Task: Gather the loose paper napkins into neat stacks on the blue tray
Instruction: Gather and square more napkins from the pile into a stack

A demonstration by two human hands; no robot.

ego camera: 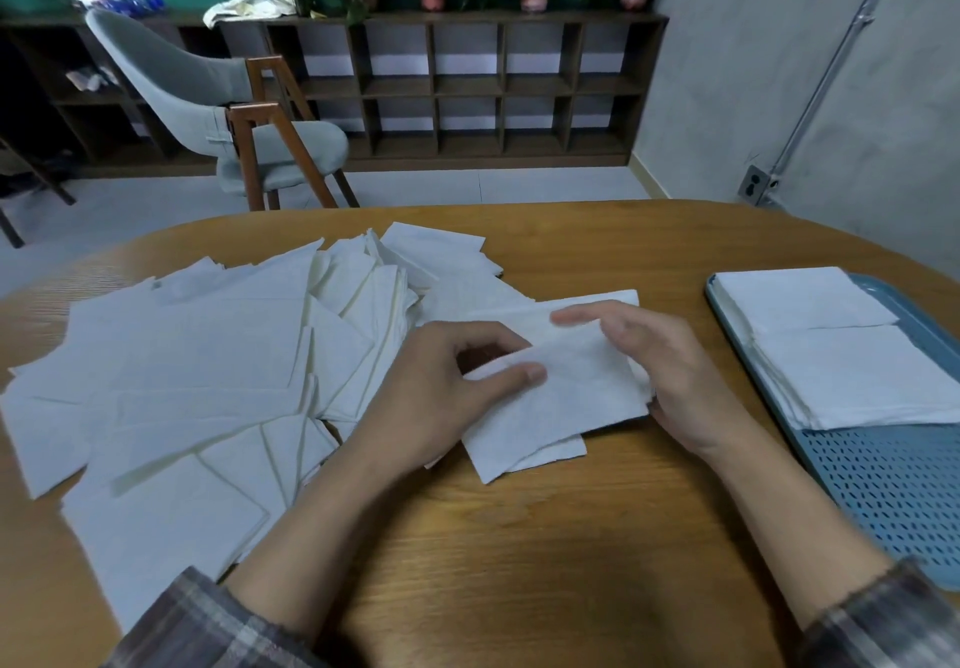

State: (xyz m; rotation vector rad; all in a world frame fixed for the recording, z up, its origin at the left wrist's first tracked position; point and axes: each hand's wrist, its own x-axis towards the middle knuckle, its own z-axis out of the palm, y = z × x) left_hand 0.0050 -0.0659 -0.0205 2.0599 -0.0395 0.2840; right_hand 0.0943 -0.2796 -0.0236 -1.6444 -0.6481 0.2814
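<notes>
Head camera, looking down at a round wooden table (519, 553).

Progress: the task looks partly done. At the right edge of the frame, a blue tray (893, 496) with a perforated floor carries two squared-up white stacks side by side at its far end: a far stack (800, 298) and a near stack (862, 381), touching along one edge. The nearer part of the tray is bare. Across the left half of the frame, a wide spread of loose napkins (197, 355) lies overlapped at all angles, not yet gathered. Judging by that spread, more than half the work is left.

Hands: in the centre of the frame, both hands meet on a small bundle (566, 402) of napkins, its sheets slightly offset at the lower edge. It lies between the loose spread and the tray, well apart from the tray. The left hand (441, 397) pinches the bundle's left side, thumb flat on top and fingers curled. The right hand (675, 376) sits against the bundle's right edge, its fingers (576, 315) reaching nearly straight over the far edge and blurred. Its thumb is hidden, so I cannot tell whether it grips or only steadies the paper.
</notes>
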